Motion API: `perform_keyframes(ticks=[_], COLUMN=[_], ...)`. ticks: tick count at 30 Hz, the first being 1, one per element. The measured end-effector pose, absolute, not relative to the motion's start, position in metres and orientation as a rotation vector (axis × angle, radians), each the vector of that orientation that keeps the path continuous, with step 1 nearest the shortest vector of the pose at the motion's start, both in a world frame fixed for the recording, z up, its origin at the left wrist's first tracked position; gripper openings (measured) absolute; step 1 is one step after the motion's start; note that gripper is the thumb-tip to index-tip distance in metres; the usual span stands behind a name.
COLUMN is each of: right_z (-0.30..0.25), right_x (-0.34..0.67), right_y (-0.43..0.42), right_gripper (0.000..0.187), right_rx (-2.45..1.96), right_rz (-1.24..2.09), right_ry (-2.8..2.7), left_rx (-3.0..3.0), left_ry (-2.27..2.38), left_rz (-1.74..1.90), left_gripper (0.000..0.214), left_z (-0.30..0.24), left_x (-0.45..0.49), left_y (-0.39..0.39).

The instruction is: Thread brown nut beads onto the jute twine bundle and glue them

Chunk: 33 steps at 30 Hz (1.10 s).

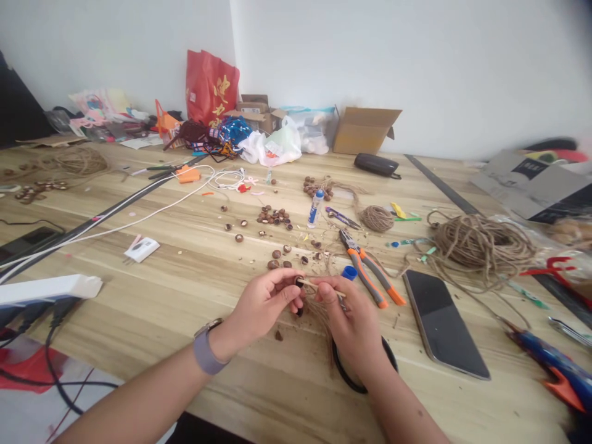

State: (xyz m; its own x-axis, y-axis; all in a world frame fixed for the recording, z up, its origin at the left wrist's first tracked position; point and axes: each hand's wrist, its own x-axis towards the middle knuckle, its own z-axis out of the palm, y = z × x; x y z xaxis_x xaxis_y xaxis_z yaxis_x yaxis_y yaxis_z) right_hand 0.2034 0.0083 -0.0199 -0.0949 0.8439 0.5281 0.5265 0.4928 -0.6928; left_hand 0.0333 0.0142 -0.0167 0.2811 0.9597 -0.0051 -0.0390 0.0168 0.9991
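My left hand (272,299) pinches a dark brown nutshell (300,282) between thumb and fingers. In my right hand (349,314) is a thin pale wooden stick (311,284), its tip reaching to the shell's opening. Strands of jute twine (324,313) hang down between and below the hands. Under my right wrist lies a black ring-shaped object (354,383), partly hidden by the arm. Just beyond the hands, several nutshells (276,254) are scattered on the wooden table (222,382). A blue cap (349,272) sits right behind my right hand.
Pliers with orange-grey handles (370,271), a phone (444,324) and a jute coil (483,243) lie to the right. A glue bottle (316,208) stands ahead. At left are a power strip (55,293) and white cable (152,213). Bags and a cardboard box (365,131) line the wall.
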Motion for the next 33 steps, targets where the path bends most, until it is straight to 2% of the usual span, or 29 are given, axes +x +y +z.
perform_keyframes(ticks=[12, 33], right_z=[-0.0219, -0.0203], right_x=[0.2018, 0.2008], right_y=[0.0103, 0.0104], right_gripper=[0.036, 0.039], right_rx=[-1.219, -1.243], right_rz=[0.459, 0.459], right_ry=[-1.741, -1.714], left_rx=[1.3, 1.316], left_ry=[0.966, 0.983], left_rz=[1.015, 1.002], left_gripper=[0.038, 0.039], left_z=[-0.0263, -0.0244], left_x=[0.0343, 0.0353], left_y=[0.0179, 0.0156])
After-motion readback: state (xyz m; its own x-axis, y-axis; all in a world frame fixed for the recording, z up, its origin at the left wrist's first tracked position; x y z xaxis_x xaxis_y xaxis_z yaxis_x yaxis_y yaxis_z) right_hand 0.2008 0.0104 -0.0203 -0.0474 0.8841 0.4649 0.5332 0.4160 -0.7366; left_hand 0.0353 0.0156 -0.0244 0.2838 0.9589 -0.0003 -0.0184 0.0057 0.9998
